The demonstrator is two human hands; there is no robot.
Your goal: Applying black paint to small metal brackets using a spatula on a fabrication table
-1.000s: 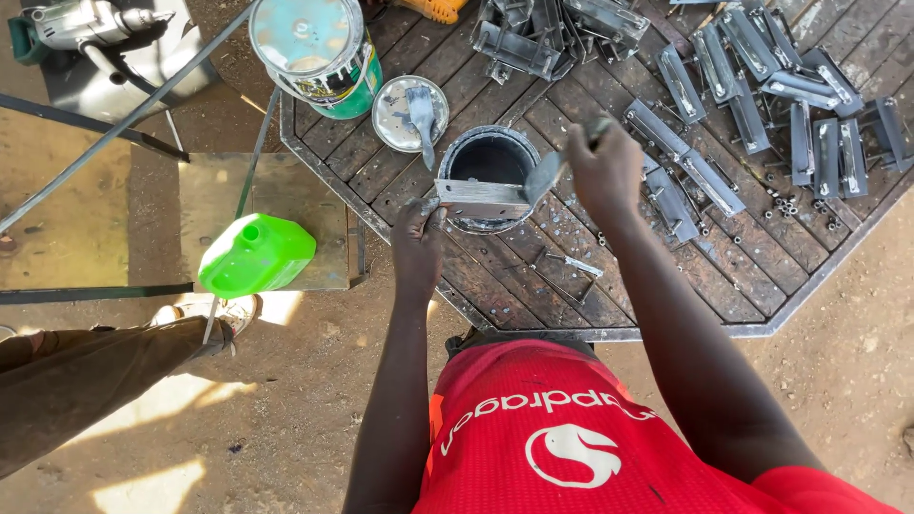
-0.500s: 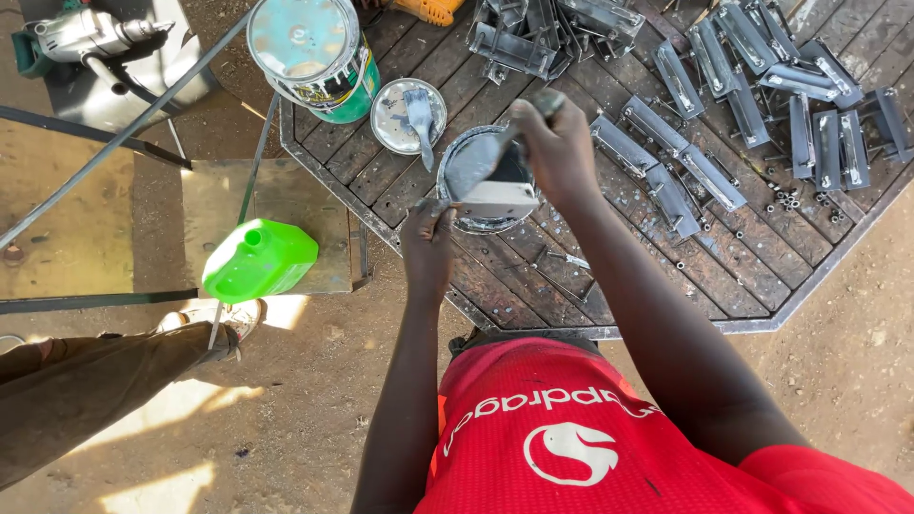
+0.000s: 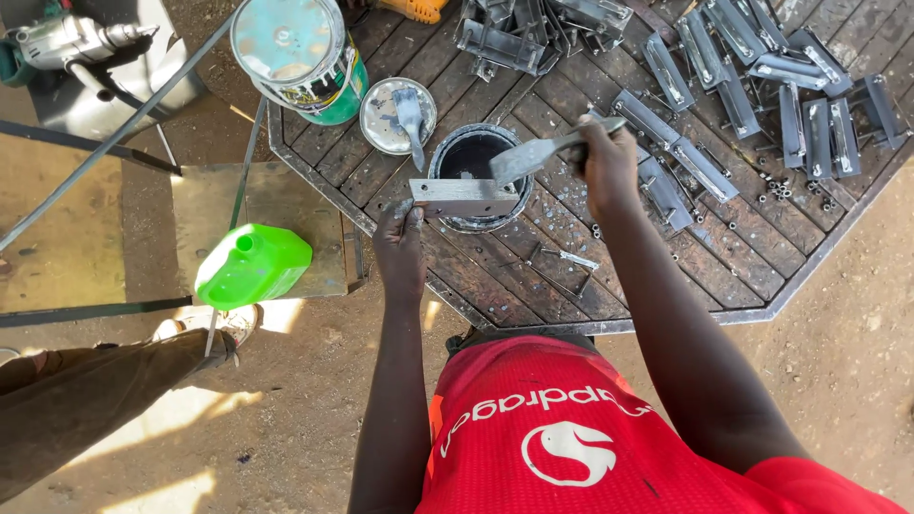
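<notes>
Metal grating table (image 3: 762,276) carrying open paint can (image 3: 473,162), rows of brackets. Painting step looking underway: left hand (image 3: 400,249) pinching flat metal piece (image 3: 464,197) level over can; right hand (image 3: 607,164) fisting around brush (image 3: 541,152), bristles touching piece. Next stroke needing steady piece, even coverage.

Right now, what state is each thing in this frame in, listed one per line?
Small open paint tin: lid off, dark inside.
Round tin lid: lying flat, a second brush resting on it.
Grey metal bracket: held over the tin by the left hand.
Grey-bristled paintbrush: gripped by the right hand, bristles on the bracket.
Large paint can: closed, upright.
Green plastic jug: on its side.
</notes>
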